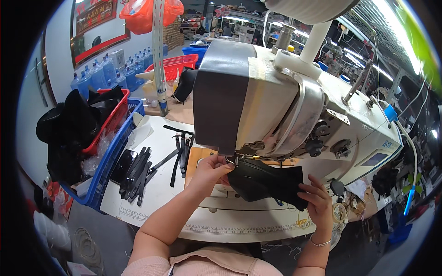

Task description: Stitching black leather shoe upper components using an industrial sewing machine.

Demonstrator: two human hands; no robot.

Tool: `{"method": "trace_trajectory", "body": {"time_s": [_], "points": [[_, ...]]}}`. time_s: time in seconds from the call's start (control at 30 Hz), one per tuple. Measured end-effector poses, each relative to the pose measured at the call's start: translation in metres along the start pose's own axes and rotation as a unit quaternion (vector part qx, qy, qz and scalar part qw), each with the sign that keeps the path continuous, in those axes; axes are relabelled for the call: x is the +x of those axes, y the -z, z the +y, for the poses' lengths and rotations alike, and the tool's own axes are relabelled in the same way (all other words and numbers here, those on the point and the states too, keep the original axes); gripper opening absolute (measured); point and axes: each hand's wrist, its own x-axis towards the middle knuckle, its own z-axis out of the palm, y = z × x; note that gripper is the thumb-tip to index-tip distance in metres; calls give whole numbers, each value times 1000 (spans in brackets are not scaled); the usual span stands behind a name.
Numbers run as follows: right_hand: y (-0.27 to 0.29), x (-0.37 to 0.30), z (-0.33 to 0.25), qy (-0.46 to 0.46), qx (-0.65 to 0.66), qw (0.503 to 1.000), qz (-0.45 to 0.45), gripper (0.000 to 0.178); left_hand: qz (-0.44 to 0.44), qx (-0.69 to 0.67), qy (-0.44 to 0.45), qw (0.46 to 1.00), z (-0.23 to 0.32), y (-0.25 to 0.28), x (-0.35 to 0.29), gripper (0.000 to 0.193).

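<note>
A black leather-like piece (262,181), shaped somewhat like a boot upper, lies under the head of the large white sewing machine (271,101). My left hand (209,175) pinches its left end right beside the presser foot (235,161). Farther right, my right hand (317,198) holds the piece's wider end, fingers lying over its edge and the thumb hidden behind it. The needle's point is too small to make out.
Black strips (136,179) and a dark phone (123,164) lie on the white table (161,216) at left. Beside them a blue basket (108,177) and a red basket (110,122) hold black pieces. A metal post (159,55) rises behind.
</note>
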Motion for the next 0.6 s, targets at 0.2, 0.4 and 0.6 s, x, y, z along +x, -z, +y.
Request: {"method": "trace_trajectory", "body": {"time_s": [0.2,0.4,0.6], "points": [[6,-6,-33,53,-22,998,-8,29,12,24,-42,999,-4,-1,-6,24],[-8,-12,-59,98,30,994,-29,33,-8,45,-20,999,5,0,-11,39],[-25,-6,-57,20,-35,998,-50,57,-3,40,-69,997,-3,1,-7,35]]}}
